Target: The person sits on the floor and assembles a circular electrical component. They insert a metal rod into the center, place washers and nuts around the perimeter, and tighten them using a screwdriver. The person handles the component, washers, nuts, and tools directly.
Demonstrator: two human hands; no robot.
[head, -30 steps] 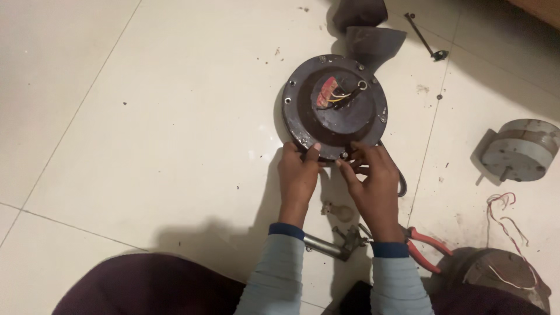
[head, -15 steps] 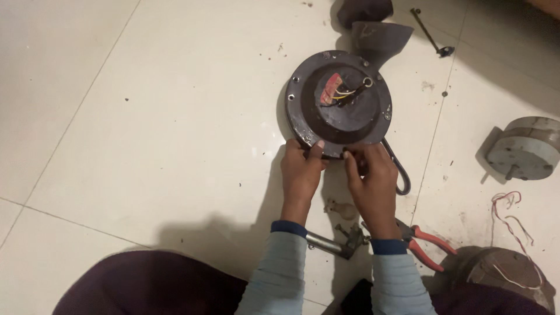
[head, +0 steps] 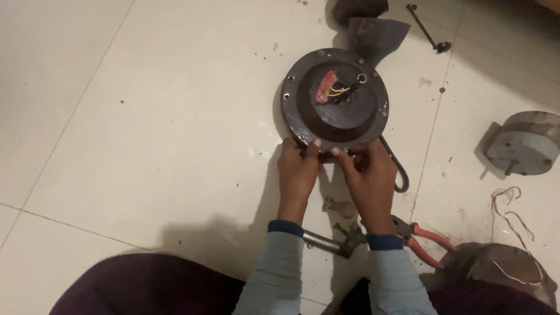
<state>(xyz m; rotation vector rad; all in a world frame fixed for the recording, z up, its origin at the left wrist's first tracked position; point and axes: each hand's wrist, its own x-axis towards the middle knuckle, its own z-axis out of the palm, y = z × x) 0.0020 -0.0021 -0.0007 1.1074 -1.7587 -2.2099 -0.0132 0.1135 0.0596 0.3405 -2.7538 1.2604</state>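
A round dark fan motor housing (head: 335,99) lies on the tiled floor, with a red label and coloured wires at its raised centre. My left hand (head: 297,172) grips its near rim, thumb on top. My right hand (head: 367,178) holds the same near edge just to the right, fingertips pressed on the rim. Both hands touch the housing side by side.
Red-handled pliers (head: 423,236) and a metal tool (head: 329,242) lie by my wrists. A dark hook (head: 399,172) curves at the housing's right. A grey motor core (head: 525,143) sits far right, a dome with wires (head: 501,271) bottom right, dark blades (head: 376,29) and a rod (head: 429,29) above.
The view has shifted slightly and my hands have closed in together on the housing's near rim; the housing stays in place on the floor.
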